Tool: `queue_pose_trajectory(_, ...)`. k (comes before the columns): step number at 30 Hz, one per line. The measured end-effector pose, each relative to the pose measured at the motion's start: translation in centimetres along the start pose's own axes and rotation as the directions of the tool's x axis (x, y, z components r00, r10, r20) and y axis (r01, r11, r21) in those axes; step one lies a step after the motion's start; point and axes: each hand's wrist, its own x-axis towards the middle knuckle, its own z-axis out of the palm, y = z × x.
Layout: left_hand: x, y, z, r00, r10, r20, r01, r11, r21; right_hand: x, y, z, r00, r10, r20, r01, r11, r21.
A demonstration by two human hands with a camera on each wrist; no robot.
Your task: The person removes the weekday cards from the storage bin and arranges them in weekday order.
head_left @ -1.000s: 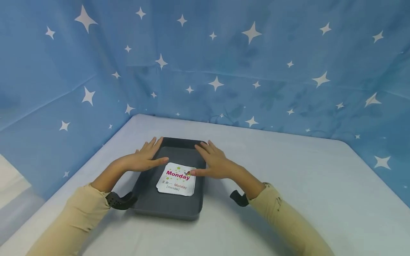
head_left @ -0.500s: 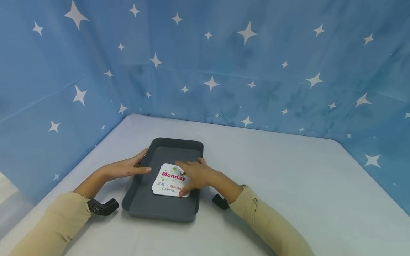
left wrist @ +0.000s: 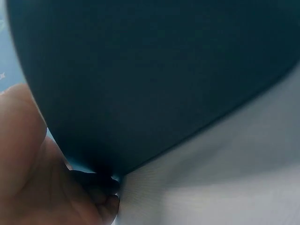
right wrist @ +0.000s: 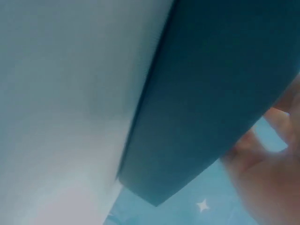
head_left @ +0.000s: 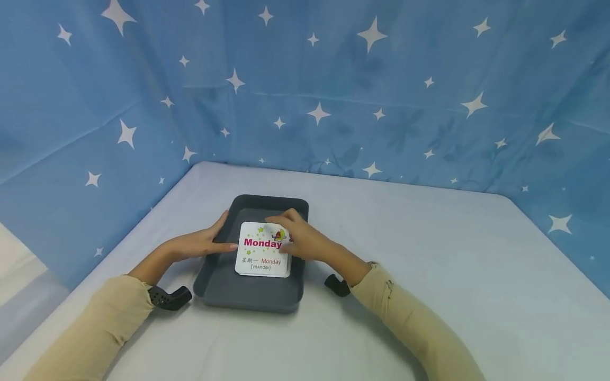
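Observation:
A stack of white, round-cornered word cards point(head_left: 262, 268), the top one printed "Monday", lies over the dark grey tray point(head_left: 248, 296) in the head view. My right hand point(head_left: 305, 238) pinches the stack at its upper right, with fingers at the far edge and the thumb on the right side. My left hand point(head_left: 195, 244) holds the tray's left wall, its thumb reaching over the rim to the stack's left edge. In the left wrist view, part of the left hand point(left wrist: 42, 183) is against the tray's outer wall point(left wrist: 140, 84). The right wrist view hides the cards behind the tray wall point(right wrist: 201, 103).
The tray stands on a white-covered table point(head_left: 410, 254). A blue curtain with white stars point(head_left: 333, 79) hangs behind and to the left. Black wrist mounts point(head_left: 169, 299) sit under both forearms.
Both hands have come down from above the tray. The right hand now pinches the cards, which sit straighter than before. The left hand has settled at the tray's left side.

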Motion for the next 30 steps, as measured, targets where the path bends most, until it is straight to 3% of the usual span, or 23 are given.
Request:
queue_pose_trajectory(6, 0.5, -0.1, 0.5, 1.000, -0.006, 0.026, 0.006, 1.000, -0.006, -0.6, 1.1, -1.2, 0.996, 0.025, -0.087, -0.001, 0.965, 0.260)
queue_pose_trajectory(8, 0.6, -0.1, 0.6, 1.000, -0.007, 0.028, 0.007, 1.000, -0.007, -0.9, 1.4, -2.1, 0.992, 0.043, -0.119, -0.005, 0.952, 0.306)
queue_pose_trajectory(14, 0.2, 0.0, 0.2, 1.000, -0.017, 0.002, 0.017, 1.000, -0.014, -1.6, 2.5, -5.4, 0.970, 0.140, -0.199, -0.070, 0.943, 0.326)
queue_pose_trajectory(20, 0.0, 0.0, 0.1, 0.999, -0.031, -0.012, 0.031, 1.000, 0.007, -2.5, 4.1, -8.2, 0.931, 0.265, -0.250, -0.153, 0.908, 0.389)
queue_pose_trajectory(30, -0.1, 0.1, 0.2, 0.999, -0.030, -0.012, 0.031, 0.999, 0.030, -3.9, 6.9, -10.2, 0.884, 0.354, -0.306, -0.219, 0.891, 0.399)
